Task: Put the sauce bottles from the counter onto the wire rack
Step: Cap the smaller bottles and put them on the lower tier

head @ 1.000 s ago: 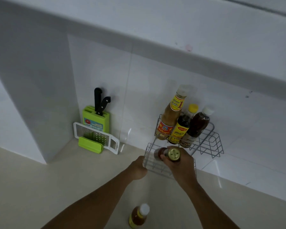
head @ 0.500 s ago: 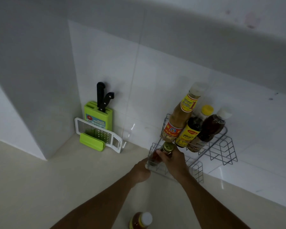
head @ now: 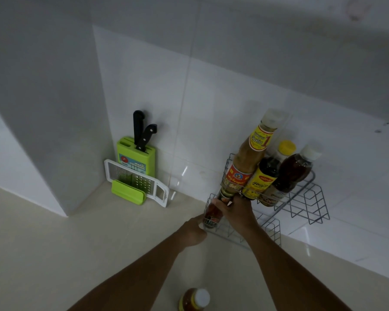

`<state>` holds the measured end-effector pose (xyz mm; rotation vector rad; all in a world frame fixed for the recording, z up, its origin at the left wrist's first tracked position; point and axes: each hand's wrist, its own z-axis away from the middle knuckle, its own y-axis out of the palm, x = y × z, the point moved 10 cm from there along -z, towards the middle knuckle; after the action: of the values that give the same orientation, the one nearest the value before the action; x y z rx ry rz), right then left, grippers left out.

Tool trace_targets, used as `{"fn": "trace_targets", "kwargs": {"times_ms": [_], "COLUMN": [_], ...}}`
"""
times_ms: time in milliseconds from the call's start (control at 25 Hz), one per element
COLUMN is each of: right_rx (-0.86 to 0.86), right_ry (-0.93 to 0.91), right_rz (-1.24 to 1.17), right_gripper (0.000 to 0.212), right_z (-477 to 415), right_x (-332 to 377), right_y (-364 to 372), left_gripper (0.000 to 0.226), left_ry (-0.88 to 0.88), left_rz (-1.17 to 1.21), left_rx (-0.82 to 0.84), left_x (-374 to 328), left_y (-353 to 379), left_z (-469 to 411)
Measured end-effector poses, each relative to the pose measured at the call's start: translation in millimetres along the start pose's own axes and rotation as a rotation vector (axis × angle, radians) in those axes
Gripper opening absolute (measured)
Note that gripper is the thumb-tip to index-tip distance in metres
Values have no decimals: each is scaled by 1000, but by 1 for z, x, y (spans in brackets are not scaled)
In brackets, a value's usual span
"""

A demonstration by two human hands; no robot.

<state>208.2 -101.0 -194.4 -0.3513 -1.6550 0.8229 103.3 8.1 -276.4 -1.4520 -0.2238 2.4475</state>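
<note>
- The right hand has its grip closed round a small red-labelled sauce bottle, holding it near the top so the base goes first into the lower tier of the wire rack; the bottle stands inside the front left corner, tilted a little, and I cannot tell whether its base has touched the wire
- The left hand rests against the rack's front left edge, probably to steady the light frame while the bottle goes in; whether its grip is curled on the wire or merely pressed to it I cannot tell
- Three taller bottles already fill the upper tier: a tan one, a dark one with a yellow cap and a brown one with a white cap, packed shoulder to shoulder against the wall, which leaves only the low shelf free
- One more bottle with a white cap waits on the tabletop, near the body, so the task is not finished
- A green knife block and grater stand in the corner, well apart from the work
</note>
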Motion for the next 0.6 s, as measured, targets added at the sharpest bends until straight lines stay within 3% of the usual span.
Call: {"fn": "trace_targets", "kwargs": {"times_ms": [160,400,600], "right_rx": [-8,-64,-44], "right_ry": [45,50,85], "right_rz": [-7,-34,-63], "right_gripper": [54,48,56], "right_z": [2,8,9], "right_x": [-2,14,7], "right_y": [-1,-11,-8], "left_gripper": [71,66,65], "left_ry": [1,-38,-41], "left_rz": [34,78,48], "left_rx": [12,-14,-10], "left_x": [-1,4,7], "left_y": [0,-4,-4], "left_z": [5,19,21]}}
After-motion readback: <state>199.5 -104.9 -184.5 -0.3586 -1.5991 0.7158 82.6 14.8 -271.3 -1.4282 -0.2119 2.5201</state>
